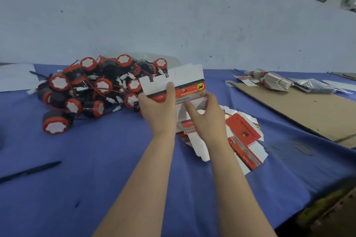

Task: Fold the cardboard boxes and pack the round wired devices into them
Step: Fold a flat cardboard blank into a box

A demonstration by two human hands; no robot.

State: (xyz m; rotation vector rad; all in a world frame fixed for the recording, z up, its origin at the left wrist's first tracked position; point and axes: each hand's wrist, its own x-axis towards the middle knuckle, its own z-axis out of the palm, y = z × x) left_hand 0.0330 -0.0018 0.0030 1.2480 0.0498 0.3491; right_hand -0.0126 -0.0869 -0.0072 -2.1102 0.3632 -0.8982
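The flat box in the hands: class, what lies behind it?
Part of the pile of round devices and the blue tablecloth. The flat box covers whatever else sits there.

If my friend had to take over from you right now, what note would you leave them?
Left hand: grip on the unfolded box, thumb in front.
Right hand: holds its lower right part.
Round devices lie piled on the left; more flat boxes lie below the right hand.
Done: no folded or packed box in view.
Left: fold this box, put a device in, repeat.
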